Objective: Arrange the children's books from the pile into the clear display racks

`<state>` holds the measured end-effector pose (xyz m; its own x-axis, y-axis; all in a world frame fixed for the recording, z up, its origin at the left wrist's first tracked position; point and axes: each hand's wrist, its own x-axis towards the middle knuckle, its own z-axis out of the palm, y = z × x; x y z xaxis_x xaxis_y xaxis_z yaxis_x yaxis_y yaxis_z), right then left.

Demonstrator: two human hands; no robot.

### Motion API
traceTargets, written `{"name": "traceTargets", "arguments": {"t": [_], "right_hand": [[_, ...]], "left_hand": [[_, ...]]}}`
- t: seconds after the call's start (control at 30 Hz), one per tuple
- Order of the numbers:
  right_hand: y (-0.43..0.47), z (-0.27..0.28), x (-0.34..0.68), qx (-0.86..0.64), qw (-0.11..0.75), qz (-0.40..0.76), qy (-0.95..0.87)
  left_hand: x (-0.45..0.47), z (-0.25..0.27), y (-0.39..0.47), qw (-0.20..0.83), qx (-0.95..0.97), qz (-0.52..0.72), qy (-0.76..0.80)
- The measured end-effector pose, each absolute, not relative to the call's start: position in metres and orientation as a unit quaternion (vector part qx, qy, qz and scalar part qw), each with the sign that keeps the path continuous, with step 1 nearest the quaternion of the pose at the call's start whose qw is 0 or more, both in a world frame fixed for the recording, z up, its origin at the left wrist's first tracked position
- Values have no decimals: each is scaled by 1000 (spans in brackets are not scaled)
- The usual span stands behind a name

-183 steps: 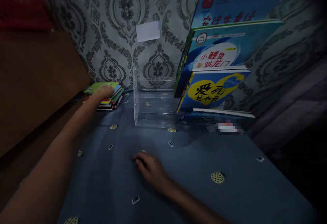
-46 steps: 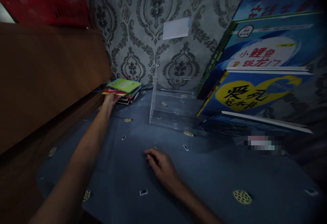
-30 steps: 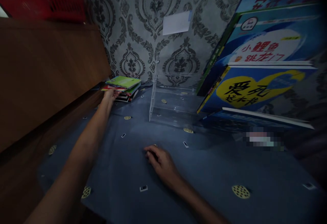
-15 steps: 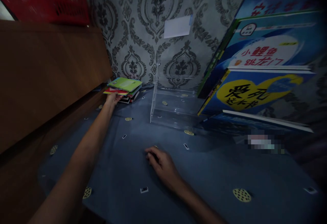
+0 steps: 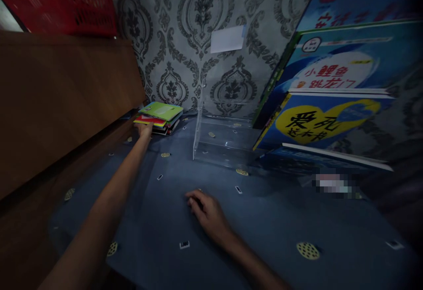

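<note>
My left hand (image 5: 144,129) reaches to the far left of the table, at the front edge of a small stack of books. Its fingers are closed on a red and yellow book (image 5: 155,120) in that stack, and the fingertips are partly hidden. A green book (image 5: 161,110) lies on top, with darker ones (image 5: 172,128) beneath. My right hand (image 5: 209,214) rests loosely curled on the blue tablecloth (image 5: 257,228), a gap between thumb and forefinger, nothing in it.
A clear acrylic rack (image 5: 218,149) stands against the patterned wall. On its right, picture books lean in tiers, one with a yellow heart (image 5: 307,124). A white card (image 5: 228,39) is by the wall. Wooden furniture (image 5: 66,105) borders the left, bearing a red basket (image 5: 62,3).
My left hand has shifted slightly left and further in at the stack, and the red and yellow book shows more at its front edge. The right hand stays put. The view turned a little.
</note>
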<state>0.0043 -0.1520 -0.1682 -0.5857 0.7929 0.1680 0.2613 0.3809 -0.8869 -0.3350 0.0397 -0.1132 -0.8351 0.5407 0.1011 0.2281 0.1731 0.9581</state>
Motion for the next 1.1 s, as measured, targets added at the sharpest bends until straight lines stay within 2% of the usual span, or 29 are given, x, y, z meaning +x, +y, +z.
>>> {"name": "traceTargets", "arguments": {"t": [0.17, 0.27, 0.37, 0.47, 0.6, 1.1], "right_hand": [[-154, -165, 4, -348, 301, 432, -775], [-156, -162, 4, -354, 301, 431, -774], [-157, -159, 5, -358, 300, 434, -771], [-157, -157, 7, -358, 299, 434, -771], [-156, -157, 8, -351, 299, 433, -775], [-153, -166, 5, -353, 306, 405, -786]], "left_hand": [[-320, -106, 24, 16, 280, 498, 820], [-311, -104, 21, -37, 400, 443, 801], [-306, -105, 25, -86, 562, 329, 754], [-304, -103, 33, -100, 625, 250, 733], [-304, -94, 40, -125, 637, 208, 731], [-336, -37, 51, -110, 663, 176, 720]]}}
